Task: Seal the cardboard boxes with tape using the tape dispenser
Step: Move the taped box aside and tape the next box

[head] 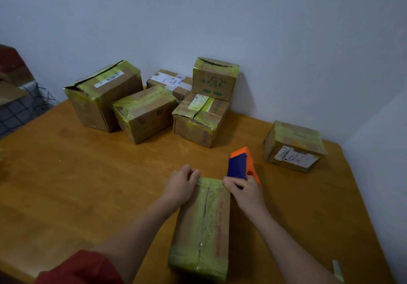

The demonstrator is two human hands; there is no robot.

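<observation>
Hands, left and right, curl over box end.

2 arms in view.

Left arm: 1 sleeve at 7 o'clock in the frame. It is red, a soft matte fabric in a single flat colour. The hem is bunched into rounded folds and ends around the elbow. The weave is too blurred to read. From the hem up to the left hand the forearm is bare.

Right arm: comes in at 5 o'clock, bare from the frame edge up to the right hand.

Fingers: detail too soft to log.
</observation>
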